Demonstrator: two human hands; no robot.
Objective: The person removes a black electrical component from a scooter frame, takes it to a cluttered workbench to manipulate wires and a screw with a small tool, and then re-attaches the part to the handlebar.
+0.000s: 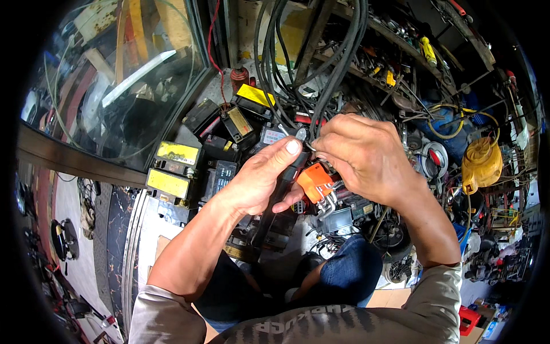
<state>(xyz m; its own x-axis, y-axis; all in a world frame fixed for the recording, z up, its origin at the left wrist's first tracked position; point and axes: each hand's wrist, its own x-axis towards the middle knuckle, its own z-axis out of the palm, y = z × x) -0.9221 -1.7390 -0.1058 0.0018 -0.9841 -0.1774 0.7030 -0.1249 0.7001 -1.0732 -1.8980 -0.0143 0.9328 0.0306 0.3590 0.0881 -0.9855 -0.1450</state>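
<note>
My left hand point(264, 175) is closed around a long black bar-shaped part point(266, 221), its thumb lying near the silver-coloured upper end point(301, 134). Just right of the left fingertips is an orange hex key holder point(315, 181) with bent silver hex keys point(327, 205) sticking out of it; it seems to be held by that hand too, but the grip is partly hidden. My right hand point(364, 157) is closed in a pinch close to the bar's upper end. A small bit of metal shows at its fingertips, too small to name.
Several batteries lie in front of me, some with yellow labels point(172, 184). Thick black cables point(344, 57) hang down at the back. A glass-paned door point(137, 92) stands at left. Tools crowd the shelf point(395, 43), and a yellow machine part point(482, 163) is at right.
</note>
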